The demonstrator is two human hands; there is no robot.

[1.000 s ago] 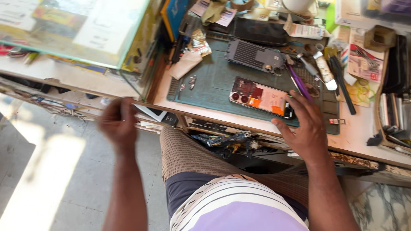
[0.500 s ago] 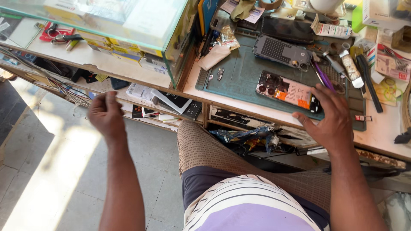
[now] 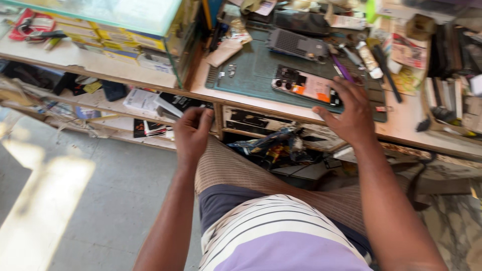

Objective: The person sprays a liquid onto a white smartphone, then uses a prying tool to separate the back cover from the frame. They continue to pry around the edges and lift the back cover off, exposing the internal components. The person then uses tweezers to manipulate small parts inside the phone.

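Phone (image 3: 307,86), opened with its back off, lies on the green mat (image 3: 251,75) near the workbench's front edge. Right hand (image 3: 346,111) rests spread over its near end, fingers apart. Left hand (image 3: 191,133) hangs below the bench edge, fingers curled loosely; bare floor (image 3: 75,200) lies to its left.
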